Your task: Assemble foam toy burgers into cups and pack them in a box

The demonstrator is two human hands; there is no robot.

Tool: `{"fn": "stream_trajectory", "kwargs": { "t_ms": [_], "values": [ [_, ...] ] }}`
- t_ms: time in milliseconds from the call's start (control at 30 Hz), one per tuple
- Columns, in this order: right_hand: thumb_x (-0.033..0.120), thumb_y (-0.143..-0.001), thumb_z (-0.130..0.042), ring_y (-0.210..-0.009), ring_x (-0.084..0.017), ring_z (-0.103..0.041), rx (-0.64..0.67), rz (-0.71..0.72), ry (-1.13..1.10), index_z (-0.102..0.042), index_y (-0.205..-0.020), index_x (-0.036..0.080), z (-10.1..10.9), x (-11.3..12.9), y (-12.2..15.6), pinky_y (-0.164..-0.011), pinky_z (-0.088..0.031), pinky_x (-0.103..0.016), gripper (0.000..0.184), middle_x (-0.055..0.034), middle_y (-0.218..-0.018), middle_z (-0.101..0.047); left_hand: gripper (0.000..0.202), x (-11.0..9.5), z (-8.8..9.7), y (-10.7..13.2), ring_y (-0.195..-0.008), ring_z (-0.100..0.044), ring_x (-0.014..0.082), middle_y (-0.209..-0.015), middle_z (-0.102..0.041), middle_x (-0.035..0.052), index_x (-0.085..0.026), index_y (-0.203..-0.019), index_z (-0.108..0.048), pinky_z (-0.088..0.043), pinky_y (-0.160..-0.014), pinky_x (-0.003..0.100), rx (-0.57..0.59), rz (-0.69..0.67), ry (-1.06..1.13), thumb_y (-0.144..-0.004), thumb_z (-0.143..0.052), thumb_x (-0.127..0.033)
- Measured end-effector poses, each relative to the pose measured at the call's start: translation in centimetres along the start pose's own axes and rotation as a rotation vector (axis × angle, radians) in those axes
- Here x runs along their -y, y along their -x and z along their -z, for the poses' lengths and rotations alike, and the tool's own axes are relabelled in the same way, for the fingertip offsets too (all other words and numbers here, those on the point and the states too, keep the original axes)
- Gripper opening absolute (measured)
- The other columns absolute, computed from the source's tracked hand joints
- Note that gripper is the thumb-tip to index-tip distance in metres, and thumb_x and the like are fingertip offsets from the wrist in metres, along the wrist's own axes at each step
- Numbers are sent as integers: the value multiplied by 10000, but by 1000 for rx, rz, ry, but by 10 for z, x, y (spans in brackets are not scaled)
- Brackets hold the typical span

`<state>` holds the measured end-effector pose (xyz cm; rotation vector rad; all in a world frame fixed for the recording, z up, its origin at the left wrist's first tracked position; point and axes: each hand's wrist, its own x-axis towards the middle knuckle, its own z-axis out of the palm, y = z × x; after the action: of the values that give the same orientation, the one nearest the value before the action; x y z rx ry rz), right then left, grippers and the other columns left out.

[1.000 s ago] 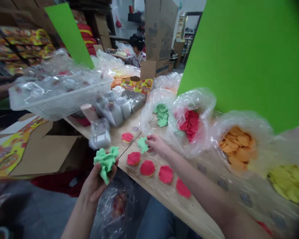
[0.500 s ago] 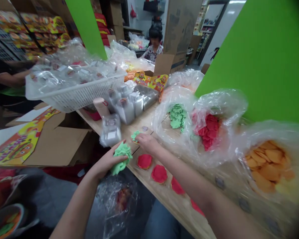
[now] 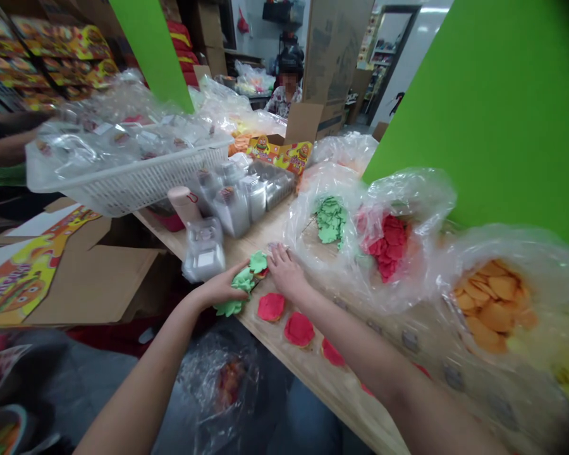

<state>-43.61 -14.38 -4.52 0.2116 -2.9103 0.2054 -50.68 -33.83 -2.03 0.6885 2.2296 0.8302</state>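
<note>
My left hand [image 3: 220,289] is closed around a bunch of green, ruffled lettuce-shaped pieces [image 3: 243,282], held at the near edge of the table. Just past it, one green piece [image 3: 258,260] lies on top of a small stack with red showing beneath. My right hand [image 3: 287,272] is beside that stack, fingers stretched out and apart, with nothing seen in it. A row of round red pieces [image 3: 271,307] on yellowish bases runs along the table edge towards me. My right forearm partly hides the row.
Clear plastic bags hold green pieces [image 3: 330,220], red pieces [image 3: 389,246] and orange discs [image 3: 495,306] at the right. Left stand clear clamshell packs [image 3: 203,249], a pink bottle [image 3: 184,205], a white basket [image 3: 137,180] and an open carton [image 3: 104,278]. Other people are beyond.
My right hand has come off the green piece and moved slightly right, its fingers now spread. My left hand has brought the green bunch closer to the stack. The view has shifted slightly.
</note>
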Motion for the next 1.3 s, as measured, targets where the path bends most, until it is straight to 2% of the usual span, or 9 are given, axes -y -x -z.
{"fn": "stream_trajectory", "kwargs": {
  "t_ms": [167,367,500,633,833,933,1000,1133,1300],
  "values": [
    [93,-879,-298,-1292,-217,-238,6,-101,-44,-424,-1257,142,-1,-2,-10,-1000,-292,-361,402,-131,-1344,-380,908,-4,1,-7,-1016,-541,248,-1208,-546,56,-204,-1381,-223,-405,-853,292,47,-29,-152,-579,-619,-359],
    [130,-876,-348,-1323,-259,-136,115,-29,-27,-402,-1285,203,-1,-2,-15,-1013,-235,-443,419,-139,-1401,-281,952,-20,2,9,-890,-592,228,-1146,-584,67,-206,-1397,-145,-423,-779,283,-32,-60,-169,-579,-615,-334],
    [86,-864,-319,-1320,-231,-161,82,-45,-79,-372,-1303,171,5,-4,-6,-1004,-279,-394,450,-145,-1386,-308,874,-31,-2,22,-826,-607,235,-1140,-599,48,-259,-1342,-322,-439,-704,269,44,-127,-97,-527,-639,-250],
    [107,-865,-344,-1323,-259,-148,117,-40,-32,-433,-1250,147,4,-2,3,-979,-307,-432,397,-168,-1401,-275,823,-32,-9,13,-717,-611,233,-1044,-648,61,-274,-1260,-455,-450,-656,291,84,-94,-88,-466,-636,-163],
    [92,-846,-390,-1319,-269,-159,67,6,-46,-463,-1220,119,12,-4,2,-1017,-249,-440,382,-180,-1371,-324,801,-27,4,18,-919,-583,260,-1095,-622,38,-286,-1211,-509,-442,-789,311,83,-77,34,-442,-688,-152],
    [64,-830,-380,-1263,-224,-296,-25,-64,-330,-457,-1219,121,30,3,5,-1006,-294,-380,400,-150,-1308,-418,810,-27,8,50,-950,-574,225,-1172,-568,22,-305,-1306,-372,-455,-777,272,16,-72,293,-564,-691,-247],
    [152,-863,-378,-1117,-195,-466,-16,-178,-683,-485,-1176,139,41,17,16,-919,-398,-345,331,-115,-1174,-534,786,-30,-2,73,-926,-585,210,-1154,-567,47,-279,-1338,-302,-468,-765,270,-42,-90,581,-641,-663,-281],
    [397,-835,-463,-726,-143,-599,250,-275,-1411,-566,-977,188,49,55,51,-590,-500,-250,273,-15,-836,-609,581,-41,-45,103,-787,-612,170,-1019,-609,72,-190,-1218,-428,-493,-713,257,-90,-60,1021,-691,-646,-295],
    [394,-731,-604,-569,-96,-567,229,-577,-1807,-530,-803,176,44,72,87,-536,-480,-218,241,25,-692,-576,454,-43,-89,121,-726,-616,112,-946,-619,8,-245,-1111,-476,-492,-600,167,-225,59,1252,-697,-658,-280]
  ]
}}
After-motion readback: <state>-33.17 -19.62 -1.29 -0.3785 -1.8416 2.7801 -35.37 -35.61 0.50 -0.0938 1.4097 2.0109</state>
